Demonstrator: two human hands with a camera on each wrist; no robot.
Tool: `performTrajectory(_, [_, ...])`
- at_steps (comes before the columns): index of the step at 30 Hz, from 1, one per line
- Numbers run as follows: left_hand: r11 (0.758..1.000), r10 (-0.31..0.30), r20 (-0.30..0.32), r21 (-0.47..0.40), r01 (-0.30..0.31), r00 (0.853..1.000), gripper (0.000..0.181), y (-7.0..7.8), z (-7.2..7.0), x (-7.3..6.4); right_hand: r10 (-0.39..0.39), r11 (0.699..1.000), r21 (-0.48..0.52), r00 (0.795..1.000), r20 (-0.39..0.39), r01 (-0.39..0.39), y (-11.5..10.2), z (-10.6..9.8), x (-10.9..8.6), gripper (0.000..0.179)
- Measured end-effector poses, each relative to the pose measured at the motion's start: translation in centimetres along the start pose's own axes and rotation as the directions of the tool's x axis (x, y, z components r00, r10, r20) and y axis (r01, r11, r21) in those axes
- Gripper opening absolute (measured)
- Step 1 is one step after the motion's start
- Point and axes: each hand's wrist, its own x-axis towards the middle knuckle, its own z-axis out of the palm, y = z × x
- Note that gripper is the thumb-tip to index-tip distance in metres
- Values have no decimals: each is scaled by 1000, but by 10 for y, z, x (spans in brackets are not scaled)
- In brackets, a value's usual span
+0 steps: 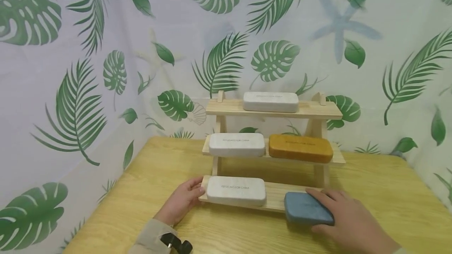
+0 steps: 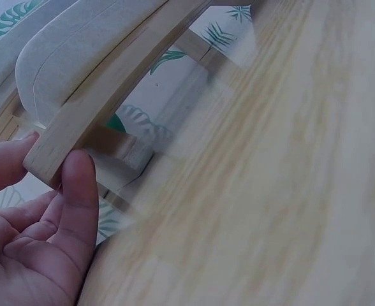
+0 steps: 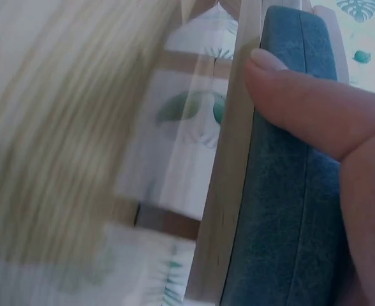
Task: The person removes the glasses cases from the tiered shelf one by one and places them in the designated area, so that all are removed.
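My right hand [image 1: 354,218] grips a blue glasses case [image 1: 305,208] at the right end of the bottom board of a wooden tiered stand [image 1: 275,193]. In the right wrist view, the thumb lies across the side of the blue case [image 3: 283,185], right beside the board's edge [image 3: 222,204]. My left hand [image 1: 181,201] pinches the left end of the same board; in the left wrist view, thumb and finger sit on either side of the board's end [image 2: 63,150]. Close by that hand, a white glasses case [image 1: 236,191] with small lettering lies on the bottom board.
On the middle board lie another white case [image 1: 236,145] and an orange-brown case [image 1: 300,148]. A third white case [image 1: 270,102] is on the top board. The stand rests on a wood-grain table [image 1: 152,164], with a leaf-patterned cloth [image 1: 148,66] behind it.
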Motion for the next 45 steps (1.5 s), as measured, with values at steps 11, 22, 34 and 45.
performTrajectory(11, [1000,-24,-32,2,24,999,63,5,2,0,32,999,-5,998,54,-32,43,-14,-15,97])
performTrajectory(22, [1000,-17,-26,-15,17,1000,63,3,1,0,54,996,-74,997,-58,-58,90,-22,-20,100])
performTrajectory(34, [1000,-9,-16,-18,9,1000,62,1,-1,3,73,996,-55,995,-69,-77,123,-26,-8,92])
performTrajectory(45, [1000,-14,-12,-15,14,1000,61,1,-3,4,113,991,-63,989,-91,-119,150,-18,18,93])
